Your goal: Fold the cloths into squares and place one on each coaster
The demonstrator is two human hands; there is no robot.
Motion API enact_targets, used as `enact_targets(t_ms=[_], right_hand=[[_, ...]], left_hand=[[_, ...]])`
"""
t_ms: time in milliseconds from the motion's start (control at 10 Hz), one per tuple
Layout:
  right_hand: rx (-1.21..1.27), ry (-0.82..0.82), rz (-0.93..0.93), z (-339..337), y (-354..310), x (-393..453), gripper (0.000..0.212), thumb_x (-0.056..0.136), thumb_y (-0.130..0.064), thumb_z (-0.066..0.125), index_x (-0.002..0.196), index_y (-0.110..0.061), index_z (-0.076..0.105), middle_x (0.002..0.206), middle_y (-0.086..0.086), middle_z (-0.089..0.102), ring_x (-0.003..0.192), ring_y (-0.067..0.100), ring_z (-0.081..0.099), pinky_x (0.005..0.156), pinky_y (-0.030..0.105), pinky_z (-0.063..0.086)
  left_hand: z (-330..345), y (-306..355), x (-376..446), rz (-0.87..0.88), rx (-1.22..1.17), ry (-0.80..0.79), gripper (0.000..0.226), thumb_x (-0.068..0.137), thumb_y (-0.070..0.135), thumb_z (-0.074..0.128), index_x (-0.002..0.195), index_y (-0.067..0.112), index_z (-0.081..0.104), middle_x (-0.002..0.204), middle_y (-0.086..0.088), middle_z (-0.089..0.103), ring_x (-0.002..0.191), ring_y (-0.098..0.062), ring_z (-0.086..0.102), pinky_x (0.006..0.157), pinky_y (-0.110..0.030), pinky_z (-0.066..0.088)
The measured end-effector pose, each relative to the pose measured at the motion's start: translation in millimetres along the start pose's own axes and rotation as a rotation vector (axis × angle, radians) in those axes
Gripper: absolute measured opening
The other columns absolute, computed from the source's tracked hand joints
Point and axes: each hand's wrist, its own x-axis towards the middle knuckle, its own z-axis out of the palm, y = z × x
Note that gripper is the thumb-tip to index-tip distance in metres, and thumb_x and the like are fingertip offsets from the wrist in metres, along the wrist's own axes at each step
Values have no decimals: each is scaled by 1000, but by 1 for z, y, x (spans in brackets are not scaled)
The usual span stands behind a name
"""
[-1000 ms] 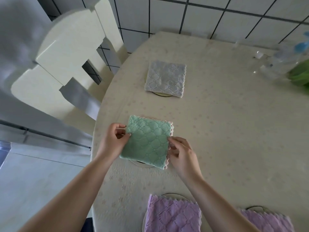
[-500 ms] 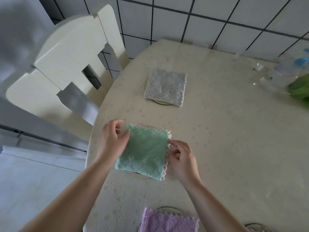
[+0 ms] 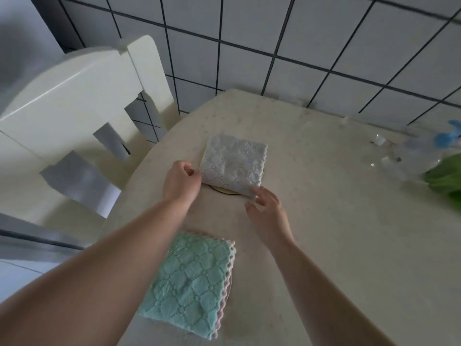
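A folded grey cloth [image 3: 234,164] lies on a round coaster [image 3: 225,191] whose rim shows under its near edge. My left hand [image 3: 180,182] pinches the cloth's left edge. At the cloth's near right corner is my right hand [image 3: 267,208], its fingers loosely spread and touching that corner. Closer to me, a folded green cloth [image 3: 192,280] with a pink scalloped edge rests on another coaster [image 3: 229,283], only a sliver of which shows at its right side.
The cream table [image 3: 336,233] fills the right of the view. A white chair [image 3: 74,101] stands at its left edge against a tiled wall. At the far right lie a clear plastic bottle with a blue cap [image 3: 419,151] and something green [image 3: 446,176].
Both hands let go of the green cloth, left lying on its coaster, and moved away from me to the grey cloth. The view tilted up, so the purple cloths dropped out of sight.
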Motion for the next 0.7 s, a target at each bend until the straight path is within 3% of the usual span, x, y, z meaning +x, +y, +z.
enact_targets(t_ms=[200,400,500,700], right_hand=[[-47,33,-13,7,8,9,44,82,-15,58,126,-20,58,134,-8,52,118,12,52,102,28,39],[-17,8,-25,6,12,8,44,82,-13,60,125,-21,59,134,-8,54,120,13,51,105,34,38],[-13,-12,-21,2,9,6,43,83,-13,61,125,-20,59,133,-7,53,118,12,52,103,26,38],[-92,28,-89,-20,-23,-4,37,87,-23,58,124,-22,58,138,-6,49,127,11,44,96,17,30]], left_hand=[[15,-4,-1,20,-4,83,33,89,23,55,121,14,52,108,-5,62,102,-26,57,82,-31,41],[18,-9,-3,35,-70,107,37,90,19,55,126,14,48,89,3,54,96,-25,56,83,-32,40],[11,-8,-6,28,-86,76,44,88,17,56,130,13,45,94,1,55,95,-23,55,80,-29,39],[-16,9,-22,-16,-204,48,53,89,22,55,138,15,38,123,-2,53,97,-13,47,80,-23,34]])
